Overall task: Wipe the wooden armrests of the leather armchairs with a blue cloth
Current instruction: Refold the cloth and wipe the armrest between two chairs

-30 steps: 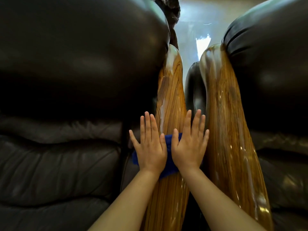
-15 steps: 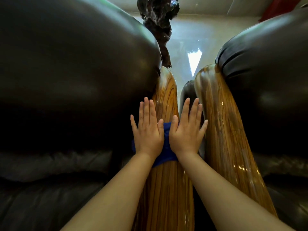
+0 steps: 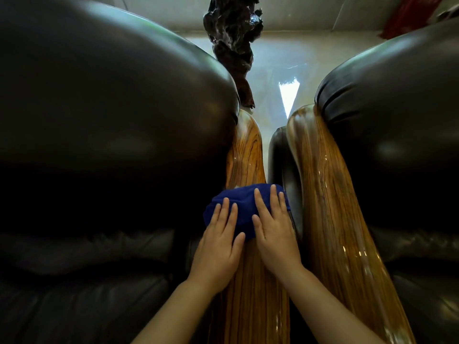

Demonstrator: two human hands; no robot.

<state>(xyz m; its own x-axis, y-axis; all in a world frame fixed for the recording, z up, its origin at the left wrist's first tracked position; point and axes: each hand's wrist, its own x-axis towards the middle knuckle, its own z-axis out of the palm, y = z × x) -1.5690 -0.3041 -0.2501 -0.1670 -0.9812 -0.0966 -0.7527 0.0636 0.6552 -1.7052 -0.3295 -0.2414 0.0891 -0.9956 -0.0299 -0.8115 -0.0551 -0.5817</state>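
- Blue cloth point(image 3: 242, 209) lies bunched across the top of the left armchair's wooden armrest point(image 3: 246, 155), about midway along its visible length, draping a little over both edges.
- This armrest is glossy, striped brown wood, running away from the viewer btwn 2 dark leather armchairs.
- Left hand point(image 3: 218, 247) lies flat, palm down, fingers straight and close together; fingertips press the cloth's left part, heel of the hand sits nearer the viewer, off the cloth.
- Right hand point(image 3: 274, 234) also flat and open, fingers slightly spread, covering the cloth's right part w/ the thumb on the fabric.
- Neither hand grips; both pin the cloth to the wood by pressing down.
- To do this step well, I judge: keep both palms low w/ even pressure so the cloth slides w/ the hands, not under them.
- Follow the grain lengthwise to the rounded far end, and let the draped edges wrap the curved sides so they get wiped too.
- Bunched fabric may roll up; flattening it would give more contact.
- 2nd wooden armrest point(image 3: 330, 209), on the right armchair point(image 3: 397, 135), sits just beside, across a narrow gap; no cloth on it, likely still to do.
- Left armchair point(image 3: 111, 125) bulges right up against the armrest being wiped.
- Beyond: shiny pale floor point(image 3: 275, 70) and a dark gnarled object point(image 3: 233, 28), unclear what.
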